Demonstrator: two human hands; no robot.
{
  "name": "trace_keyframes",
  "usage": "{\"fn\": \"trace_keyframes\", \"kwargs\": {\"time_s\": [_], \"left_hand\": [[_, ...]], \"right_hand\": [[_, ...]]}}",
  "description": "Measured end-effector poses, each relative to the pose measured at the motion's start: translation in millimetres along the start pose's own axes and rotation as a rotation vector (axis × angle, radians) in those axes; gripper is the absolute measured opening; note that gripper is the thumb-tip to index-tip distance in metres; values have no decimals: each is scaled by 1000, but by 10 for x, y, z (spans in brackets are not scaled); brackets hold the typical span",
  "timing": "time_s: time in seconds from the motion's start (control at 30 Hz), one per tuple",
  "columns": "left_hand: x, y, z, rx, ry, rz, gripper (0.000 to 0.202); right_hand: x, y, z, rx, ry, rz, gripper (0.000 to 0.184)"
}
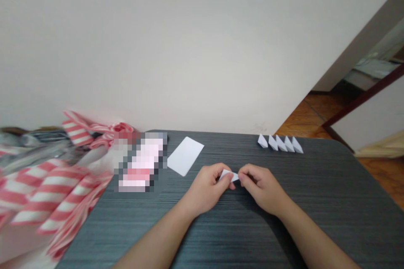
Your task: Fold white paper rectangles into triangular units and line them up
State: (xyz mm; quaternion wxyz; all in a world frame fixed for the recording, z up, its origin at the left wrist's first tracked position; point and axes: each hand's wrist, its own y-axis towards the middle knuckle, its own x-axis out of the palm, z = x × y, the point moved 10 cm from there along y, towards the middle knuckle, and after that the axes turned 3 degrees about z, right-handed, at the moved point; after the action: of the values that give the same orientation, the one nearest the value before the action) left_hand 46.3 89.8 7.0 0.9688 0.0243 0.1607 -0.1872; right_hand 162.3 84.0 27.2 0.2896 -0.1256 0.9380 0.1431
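A small folded piece of white paper [226, 173] is held between my two hands above the dark table. My left hand [212, 185] pinches its left part, thumb on top. At its right tip, the thumb and fingers of my right hand [260, 187] are closed on the paper. Part of the paper is covered by my fingers. A flat white sheet stack or sheet of paper [185, 156] lies just beyond my left hand. Several folded white paper shapes [280, 143] stand in a row near the far right edge of the table.
The dark, wood-grained table [331, 201] backs onto a pale wall [195, 50]. On its left lies a blurred-out, pixelated pinkish object [143, 162]. Red-and-white striped cloth [53, 193] is heaped beside the table's left edge. Wooden floor [299, 115] shows at the right.
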Motion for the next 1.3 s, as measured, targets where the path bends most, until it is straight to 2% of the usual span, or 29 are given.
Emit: {"fn": "trace_keyframes", "kwargs": {"time_s": [0.13, 0.27, 0.33, 0.47, 0.63, 0.73, 1.0, 1.13, 1.3], "left_hand": [[11, -8, 14, 0, -63, -23, 31], [7, -7, 0, -22, -277, -46, 44], [-25, 5, -21, -29, -341, -15, 42], [-38, 20, -49, -3, -228, 26, 22], [11, 0, 97, 176, -60, -15, 23], [5, -16, 171, 248, -42, -21, 21], [-9, -32, 266, 311, -41, -21, 9], [-17, -10, 199, 246, -23, -2, 9], [34, 9, -50, 7, -95, -15, 17]], "right_hand": [[20, -8, 56, 37, 31, -14, 18], [-2, -16, 158, 111, 84, -1, 18], [4, -23, 196, 144, 138, -9, 19], [77, -46, 230, 202, 276, -64, 21], [203, -79, 272, 281, 371, -146, 28], [267, -97, 289, 317, 428, -191, 30], [359, -151, 275, 370, 472, -273, 30], [307, -130, 250, 332, 399, -253, 30], [37, -41, 235, 206, 222, -26, 31]]}}
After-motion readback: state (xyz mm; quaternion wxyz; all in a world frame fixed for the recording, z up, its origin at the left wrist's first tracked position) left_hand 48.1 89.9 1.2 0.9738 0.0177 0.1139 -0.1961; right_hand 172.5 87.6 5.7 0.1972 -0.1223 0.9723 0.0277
